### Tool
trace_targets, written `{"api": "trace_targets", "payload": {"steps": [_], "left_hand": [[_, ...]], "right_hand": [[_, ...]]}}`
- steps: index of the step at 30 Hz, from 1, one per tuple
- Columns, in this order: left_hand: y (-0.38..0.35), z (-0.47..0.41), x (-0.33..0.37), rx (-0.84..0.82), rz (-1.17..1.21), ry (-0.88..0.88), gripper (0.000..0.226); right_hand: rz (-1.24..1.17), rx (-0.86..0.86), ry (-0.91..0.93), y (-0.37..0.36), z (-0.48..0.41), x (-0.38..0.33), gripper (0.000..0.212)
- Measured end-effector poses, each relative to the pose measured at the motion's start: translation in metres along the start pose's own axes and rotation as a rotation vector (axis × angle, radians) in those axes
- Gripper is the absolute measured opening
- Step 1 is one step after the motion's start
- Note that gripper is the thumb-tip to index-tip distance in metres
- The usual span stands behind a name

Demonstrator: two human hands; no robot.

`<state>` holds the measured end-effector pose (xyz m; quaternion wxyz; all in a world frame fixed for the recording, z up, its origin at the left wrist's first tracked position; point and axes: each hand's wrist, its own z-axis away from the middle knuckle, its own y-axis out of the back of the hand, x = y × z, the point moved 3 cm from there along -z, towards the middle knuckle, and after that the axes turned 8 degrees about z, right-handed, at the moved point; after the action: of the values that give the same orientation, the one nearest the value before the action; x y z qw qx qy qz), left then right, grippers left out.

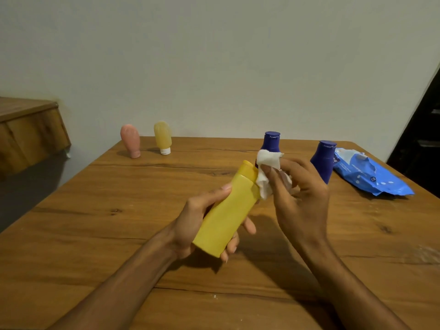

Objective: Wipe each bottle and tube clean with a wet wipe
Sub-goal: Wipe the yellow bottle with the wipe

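Wiping in progress on the yellow bottle, held clear above the tabletop near its middle. The left grip is wrapped round the lower body, thumb along the near face and fingers curled under the base. The right grip pinches a crumpled white wipe in its fingertips and presses it against the bottle's shoulder, just below the cap. The bottle's long axis runs from base, nearest the person, to cap, which points away, slightly right and upward. Judged stage: one item under treatment, probably at its upper end. Two blue bottles stand upright behind the hands, beside the blue wipe pack. A pink tube and a yellow tube stand cap-down at the far left edge. Whether any of these four is already clean cannot be told; none looks visibly wet or soiled.
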<state>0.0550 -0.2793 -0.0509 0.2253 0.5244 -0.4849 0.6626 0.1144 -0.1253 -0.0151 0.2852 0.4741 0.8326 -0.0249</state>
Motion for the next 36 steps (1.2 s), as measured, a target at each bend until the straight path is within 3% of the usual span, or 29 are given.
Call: {"api": "trace_targets", "payload": {"steps": [4,10,13,16,19,28,32,36], "left_hand": [[0.002,-0.001,-0.001,-0.025,-0.078,0.013,0.053],[0.001,0.000,-0.002,-0.081,0.042,0.022,0.082],[0.000,-0.001,-0.001,-0.075,0.113,-0.007,0.074],[0.004,-0.002,0.004,-0.011,0.174,-0.075,0.060],[0.006,-0.003,0.005,0.034,0.182,-0.101,0.071],[0.009,-0.008,-0.005,0.176,0.092,-0.104,0.086],[0.017,-0.008,0.000,0.260,0.097,-0.153,0.083],[0.020,-0.005,0.007,0.399,-0.004,-0.234,0.063]], "right_hand": [[-0.166,-0.139,-0.106,-0.002,-0.002,-0.003,0.016],[-0.354,-0.230,-0.273,-0.004,-0.006,0.004,0.022],[-0.325,-0.221,-0.342,-0.003,-0.006,0.010,0.014],[-0.274,-0.091,-0.369,0.001,-0.006,0.010,0.012],[-0.209,-0.083,-0.241,-0.001,-0.003,0.001,0.014],[0.090,-0.359,0.258,-0.023,0.018,-0.018,0.013],[0.100,-0.544,0.244,-0.026,0.022,-0.014,0.023],[0.044,-0.434,0.163,-0.021,0.016,-0.007,0.014]]}}
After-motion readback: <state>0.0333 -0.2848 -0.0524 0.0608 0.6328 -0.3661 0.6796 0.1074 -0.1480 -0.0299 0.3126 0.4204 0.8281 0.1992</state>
